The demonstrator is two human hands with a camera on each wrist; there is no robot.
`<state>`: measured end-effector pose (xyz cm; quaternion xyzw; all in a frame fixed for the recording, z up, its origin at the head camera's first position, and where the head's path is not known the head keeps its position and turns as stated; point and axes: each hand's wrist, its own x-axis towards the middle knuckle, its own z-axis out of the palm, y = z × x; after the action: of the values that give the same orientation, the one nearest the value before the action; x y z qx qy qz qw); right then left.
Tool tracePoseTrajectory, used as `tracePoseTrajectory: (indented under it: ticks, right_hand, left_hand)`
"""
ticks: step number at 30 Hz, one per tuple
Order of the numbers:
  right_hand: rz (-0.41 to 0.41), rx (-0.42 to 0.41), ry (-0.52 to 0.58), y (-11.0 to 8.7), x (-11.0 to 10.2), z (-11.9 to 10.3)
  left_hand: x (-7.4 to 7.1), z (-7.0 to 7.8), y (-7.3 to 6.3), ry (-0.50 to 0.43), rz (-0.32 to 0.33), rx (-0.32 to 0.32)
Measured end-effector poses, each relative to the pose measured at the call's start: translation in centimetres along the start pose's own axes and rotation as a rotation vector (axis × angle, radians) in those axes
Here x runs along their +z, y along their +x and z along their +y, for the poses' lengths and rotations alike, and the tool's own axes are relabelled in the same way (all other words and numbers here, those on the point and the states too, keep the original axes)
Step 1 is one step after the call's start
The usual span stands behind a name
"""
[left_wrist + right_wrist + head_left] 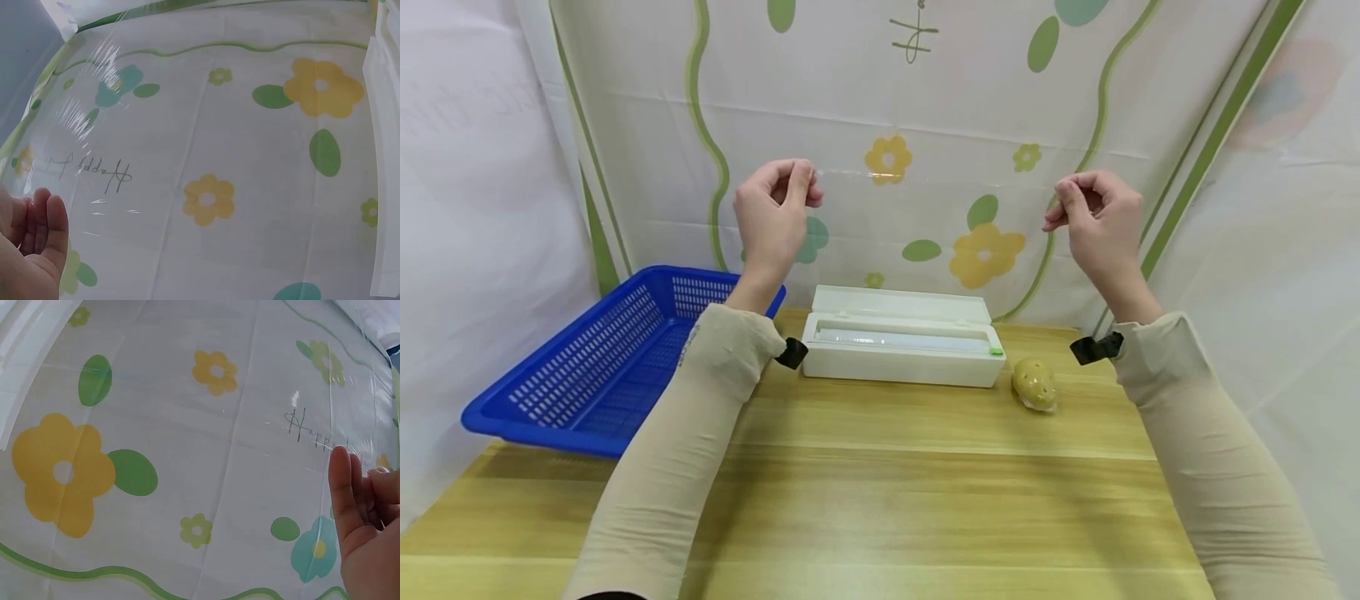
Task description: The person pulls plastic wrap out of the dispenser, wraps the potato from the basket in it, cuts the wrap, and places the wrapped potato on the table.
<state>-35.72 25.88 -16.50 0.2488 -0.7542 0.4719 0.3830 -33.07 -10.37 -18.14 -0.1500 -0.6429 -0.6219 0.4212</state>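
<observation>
Between my raised hands a clear sheet of cling film point(853, 173) is stretched, showing mostly as glints against the patterned curtain. My left hand point(777, 212) pinches one side of it between thumb and curled fingers. The other side is pinched the same way by my right hand point(1097, 217). In the left wrist view bright creases of the film point(100, 56) run up from the fingers. Below and between the hands stands a white cling film box point(902, 367), its lid raised and a roll point(887, 337) lying inside.
A potato point(1034, 383) sits right of the box on the wooden table point(925, 500), with clear film showing at its underside. At the left stands a blue plastic basket point(572, 358), partly behind the left sleeve. A flowered curtain point(820, 108) hangs behind the table.
</observation>
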Motion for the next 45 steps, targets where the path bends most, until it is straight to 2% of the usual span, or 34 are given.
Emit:
tracePoseTrajectory:
  ticks: [7,12,17,23,26,31,35,38,42,45]
  right_hand:
    - [-0.052,0.07,0.222,-1.0,-0.5,-0.7]
    - [-0.096,0.098,0.33,-1.7,-1.3,-1.5]
    - [-0.147,0.167,0.507,-2.4,-2.2,-2.1]
    - [-0.209,0.257,0.581,-3.0,-2.8,-2.2]
    - [-0.258,0.308,0.678,-3.6,-3.0,-2.3]
    - [-0.433,0.476,0.883,-4.6,-4.0,-2.7]
    - [-0.611,0.602,0.948,-5.8,-4.9,-2.5]
    - [-0.721,0.683,1.002,-7.3,-5.3,-1.7]
    - [-0.807,0.777,1.052,-10.4,-5.3,-0.7]
    - [-0.828,0.861,1.028,-13.0,-5.0,-0.1]
  left_hand:
    - [-0.6,0.3,-0.7,-0.012,-0.015,-0.035]
    - [-1.2,0.5,-1.3,0.022,-0.03,-0.002]
    - [-1.4,0.8,-1.6,0.012,-0.065,0.003]
    - [-1.6,1.0,-2.3,0.001,-0.081,-0.051]
    - [-2.0,0.8,-2.9,0.003,-0.1,-0.095]
    - [-3.0,0.6,-4.7,0.026,-0.154,-0.188]
    - [-4.3,0.5,-6.7,0.092,-0.234,-0.237]
    - [-5.2,0.6,-8.3,0.104,-0.307,-0.285]
    - [-6.1,0.9,-10.5,0.047,-0.388,-0.392]
    - [-6.7,0.5,-12.1,0.027,-0.435,-0.455]
